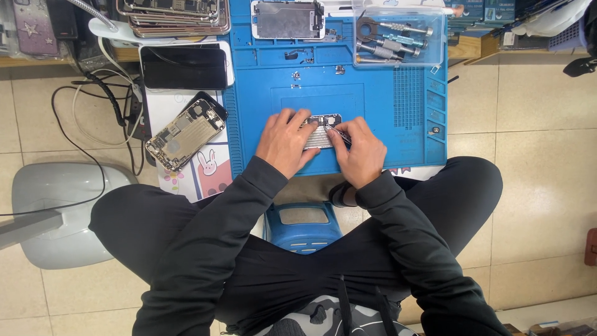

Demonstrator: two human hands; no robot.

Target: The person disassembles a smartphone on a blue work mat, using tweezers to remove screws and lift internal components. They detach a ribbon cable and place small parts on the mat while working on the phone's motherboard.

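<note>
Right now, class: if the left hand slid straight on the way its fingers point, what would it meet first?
The left hand points up and right across the blue mat; first comes the phone part already under its fingertips. Depth is unclear.

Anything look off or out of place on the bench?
An opened phone lies askew half off the blue mat, insides exposed, over a tangle of cables. Both hands, left and right, work on a small phone part.

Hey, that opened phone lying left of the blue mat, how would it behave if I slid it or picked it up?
The opened phone looks like a flat, rigid metal shell, so it would probably stay stiff and slide rather than roll or tip. Its insides are exposed, so it is likely fragile to touch there. It rests partly on a paper sheet, which might shift with it.
</note>
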